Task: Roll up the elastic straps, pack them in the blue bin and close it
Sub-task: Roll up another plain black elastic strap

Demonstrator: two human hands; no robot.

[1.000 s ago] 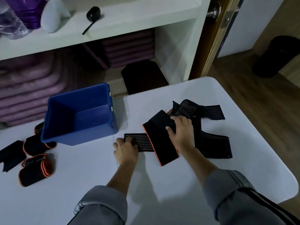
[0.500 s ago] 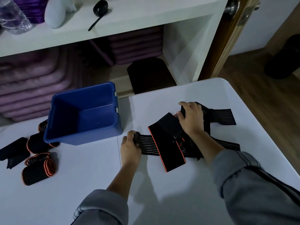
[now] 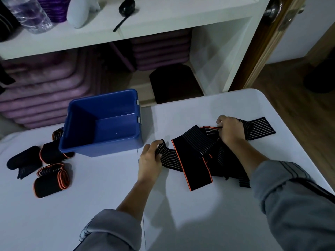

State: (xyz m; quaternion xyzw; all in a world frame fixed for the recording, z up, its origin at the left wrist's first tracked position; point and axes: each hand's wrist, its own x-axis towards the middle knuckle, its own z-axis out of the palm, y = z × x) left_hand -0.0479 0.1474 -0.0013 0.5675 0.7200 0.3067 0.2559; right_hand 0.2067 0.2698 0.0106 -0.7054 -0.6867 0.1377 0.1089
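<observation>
**Grip shifts from pressing to pulling**

On the surface (image 3: 108,205), the blue bin (image 3: 101,147) stands open and empty. The loose straps (image 3: 192,160) lie tangled to its right, the rolled straps (image 3: 51,180) to its left. Your right hand (image 3: 231,132), flat a second ago, now clutches a far strand. Your left hand (image 3: 149,160) pinches the striped end. Untangling likely comes before rolling.

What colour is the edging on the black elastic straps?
Orange, on the black elastic straps; head view.

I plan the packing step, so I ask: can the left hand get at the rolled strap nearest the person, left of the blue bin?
Probably yes. Only bare table lies between the left hand and that rolled strap; the blue bin stands farther back. But its fingers grip a loose strap.
</observation>
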